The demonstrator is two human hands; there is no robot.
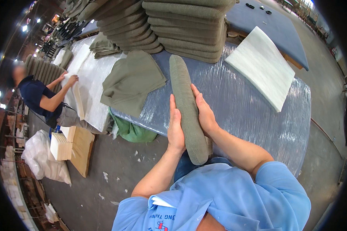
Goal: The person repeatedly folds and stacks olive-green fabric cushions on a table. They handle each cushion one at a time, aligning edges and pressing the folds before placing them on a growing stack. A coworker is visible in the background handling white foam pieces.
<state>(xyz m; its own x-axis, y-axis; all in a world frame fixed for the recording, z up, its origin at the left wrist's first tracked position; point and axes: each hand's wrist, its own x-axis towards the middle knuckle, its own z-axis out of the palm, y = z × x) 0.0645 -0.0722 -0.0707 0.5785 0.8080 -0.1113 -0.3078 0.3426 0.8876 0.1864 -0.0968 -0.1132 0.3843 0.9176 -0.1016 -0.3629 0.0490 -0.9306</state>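
Observation:
A grey-green fabric-covered cushion stands on edge in front of my chest, its narrow rounded side facing up. Pressed flat along its left face is my left hand, fingers straight and pointing away from me. My right hand lies against the opposite face, a little farther forward, so the cushion is held between both palms. Its broad faces are mostly hidden from view. To the left, flat grey-green fabric covers lie on the table. A white padding slab rests toward the far right.
Tall stacks of similar cushions stand at the back of the plastic-wrapped table. Beyond is a blue table. At left, a co-worker handles white padding. A green bag, foam blocks and a white plastic bag sit below.

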